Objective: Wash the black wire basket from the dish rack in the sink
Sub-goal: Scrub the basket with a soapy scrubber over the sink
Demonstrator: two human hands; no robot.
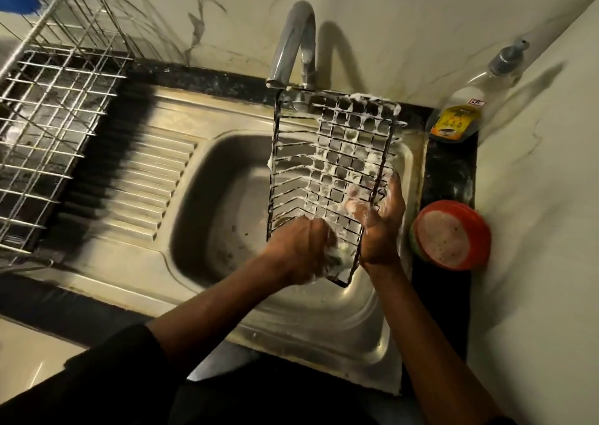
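The right hand (382, 223) has its soapy fingers curled round the right side wires of the black wire basket (334, 165), gripping it over the bowl of the sink (291, 324). The left hand (298, 249) is closed round a greenish sponge (338, 259) and presses it against the basket's near lower corner; that hand is a bit blurred.

The basket is a long rectangular grid of thin dark wire, with small squares on its right part and plain parallel bars on its left. White foam clings to nearly every wire, thickest along the far edge. It hangs tilted, with the far end up just under the spout of the tap (295, 42) and the near corner low towards the sink's front rim.

By my count there is one basket, one sponge, one tap and two hands at work. One silver dish rack (48, 116) stands left of the draining board. On the dark desk (450, 171) to the right sit one pump bottle (466, 100) with a yellow label and one round orange tub (450, 233) with pale, frothy soap in it.
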